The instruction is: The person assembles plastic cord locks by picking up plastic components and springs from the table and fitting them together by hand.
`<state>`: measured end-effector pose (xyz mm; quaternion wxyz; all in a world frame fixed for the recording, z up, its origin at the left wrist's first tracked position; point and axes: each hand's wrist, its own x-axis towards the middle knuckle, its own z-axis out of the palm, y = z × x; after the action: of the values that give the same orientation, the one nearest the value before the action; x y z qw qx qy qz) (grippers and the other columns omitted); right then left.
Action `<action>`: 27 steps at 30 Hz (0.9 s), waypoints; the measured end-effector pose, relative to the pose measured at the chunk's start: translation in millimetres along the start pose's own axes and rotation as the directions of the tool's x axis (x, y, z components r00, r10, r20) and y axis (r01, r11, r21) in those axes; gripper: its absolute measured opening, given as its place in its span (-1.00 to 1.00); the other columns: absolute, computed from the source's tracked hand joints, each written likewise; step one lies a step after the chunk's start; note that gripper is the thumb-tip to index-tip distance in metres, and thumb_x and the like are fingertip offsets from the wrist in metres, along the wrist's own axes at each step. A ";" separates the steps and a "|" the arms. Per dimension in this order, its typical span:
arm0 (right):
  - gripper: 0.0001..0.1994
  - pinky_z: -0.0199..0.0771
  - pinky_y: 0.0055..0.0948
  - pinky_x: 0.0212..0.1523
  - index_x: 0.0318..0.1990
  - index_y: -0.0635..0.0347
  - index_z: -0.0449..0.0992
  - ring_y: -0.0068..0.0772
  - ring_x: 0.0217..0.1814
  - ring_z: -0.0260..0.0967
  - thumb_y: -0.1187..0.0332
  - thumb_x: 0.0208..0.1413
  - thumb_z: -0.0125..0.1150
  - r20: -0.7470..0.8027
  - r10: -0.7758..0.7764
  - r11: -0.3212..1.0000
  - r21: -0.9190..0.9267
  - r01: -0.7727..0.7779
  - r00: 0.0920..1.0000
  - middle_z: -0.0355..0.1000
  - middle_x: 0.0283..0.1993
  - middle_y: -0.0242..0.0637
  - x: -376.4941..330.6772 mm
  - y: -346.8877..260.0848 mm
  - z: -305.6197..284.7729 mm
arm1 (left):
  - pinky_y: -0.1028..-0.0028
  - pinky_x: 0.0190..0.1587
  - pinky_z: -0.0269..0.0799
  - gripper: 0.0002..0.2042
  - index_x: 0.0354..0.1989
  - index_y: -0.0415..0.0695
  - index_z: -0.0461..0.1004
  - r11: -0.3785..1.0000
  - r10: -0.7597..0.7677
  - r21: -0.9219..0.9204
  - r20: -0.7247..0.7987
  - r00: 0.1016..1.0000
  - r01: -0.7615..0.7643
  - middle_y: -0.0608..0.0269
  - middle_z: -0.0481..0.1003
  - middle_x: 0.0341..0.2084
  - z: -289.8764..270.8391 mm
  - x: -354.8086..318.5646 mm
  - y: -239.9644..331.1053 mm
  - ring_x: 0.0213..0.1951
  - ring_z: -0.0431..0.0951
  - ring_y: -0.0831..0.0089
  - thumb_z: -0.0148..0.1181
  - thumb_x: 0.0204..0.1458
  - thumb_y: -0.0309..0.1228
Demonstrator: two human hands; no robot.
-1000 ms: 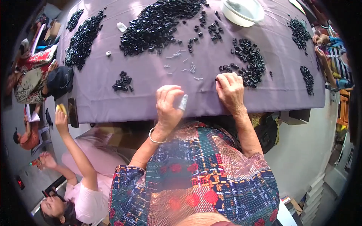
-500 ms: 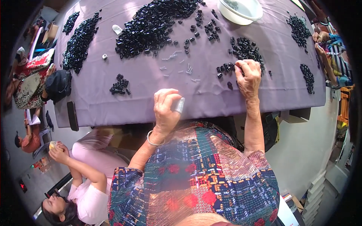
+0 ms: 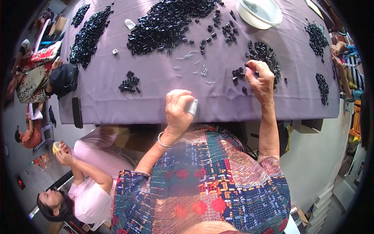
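Observation:
My right hand [image 3: 261, 81] is raised over the right part of the table, its thumb and forefinger pinching a small black cylindrical piece [image 3: 247, 66]. Below and beside its fingertips lie a few loose black pieces [image 3: 237, 73], and a larger black heap [image 3: 265, 54] spreads behind the hand. My left hand [image 3: 178, 111] is closed near the table's front edge, fingers curled in; what they hold, if anything, is hidden. A silvery-white cover [image 3: 193, 106] wraps its thumb. Several small clear pins [image 3: 203, 71] lie scattered on the cloth between my hands.
A purple cloth [image 3: 156, 107] covers the table. Black pieces form a big heap [image 3: 159, 31] at the back and smaller heaps [image 3: 89, 39] at both sides. A white tub [image 3: 260, 21] stands far right; a dark phone [image 3: 77, 112] lies front left. Other people sit left and right.
The view has shifted, so the table's things sit farther right. My right hand has moved slightly left over the cloth, and a black piece now shows at its fingertips. My left hand stays curled.

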<state>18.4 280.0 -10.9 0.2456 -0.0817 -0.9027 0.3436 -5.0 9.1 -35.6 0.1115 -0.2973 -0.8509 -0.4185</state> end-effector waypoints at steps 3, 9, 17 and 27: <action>-0.85 0.39 -0.38 -0.26 -0.29 0.25 0.50 -0.30 -0.35 0.39 0.52 -0.08 0.23 -0.005 0.012 1.000 -0.002 -0.012 1.000 0.44 -0.37 -0.23 -10.0 -1.0 -0.3 | 0.30 -0.08 0.33 -0.80 -0.46 -0.15 0.45 1.000 0.002 -0.004 -0.004 1.000 -0.002 0.22 0.48 -0.33 0.4 -1.5 -1.0 -0.17 0.43 0.22 0.29 -0.31 -0.61; -0.83 0.29 -0.32 -0.20 -0.29 0.13 0.49 -0.29 -0.23 0.37 0.48 -0.11 0.23 -0.002 -0.051 0.901 -0.431 0.045 0.999 0.44 -0.36 -0.34 -26.9 11.1 -13.4 | 0.31 -0.08 0.33 -0.80 -0.46 -0.15 0.45 1.000 -0.008 -0.006 0.000 1.000 0.008 0.22 0.48 -0.33 1.0 -1.1 -2.1 -0.17 0.43 0.21 0.28 -0.33 -0.62; -0.82 0.36 -0.30 -0.18 -0.29 0.19 0.52 -0.19 -0.22 0.33 0.53 -0.13 0.25 0.071 -0.148 0.958 -0.238 0.161 0.986 0.36 -0.29 -0.25 -20.4 -4.8 22.3 | 0.31 -0.09 0.33 -0.79 -0.47 -0.14 0.46 1.000 0.009 0.010 -0.003 1.000 -0.009 0.22 0.49 -0.34 2.9 0.9 -0.4 -0.18 0.43 0.21 0.28 -0.34 -0.62; -0.91 0.36 -0.31 -0.16 -0.34 0.21 0.51 -0.20 -0.20 0.36 0.52 -0.06 0.21 -0.040 -0.060 0.938 -0.345 0.042 0.997 0.41 -0.30 -0.23 11.5 22.2 -7.5 | 0.32 -0.07 0.33 -0.78 -0.47 -0.14 0.47 0.999 -0.042 0.017 0.033 0.999 0.041 0.24 0.49 -0.32 -1.5 1.4 5.7 -0.15 0.42 0.23 0.32 -0.34 -0.65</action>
<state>11.8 304.7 -16.3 0.2590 -0.1085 -0.9442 0.1720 -2.8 11.2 -30.3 0.0910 -0.2857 -0.8619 -0.4089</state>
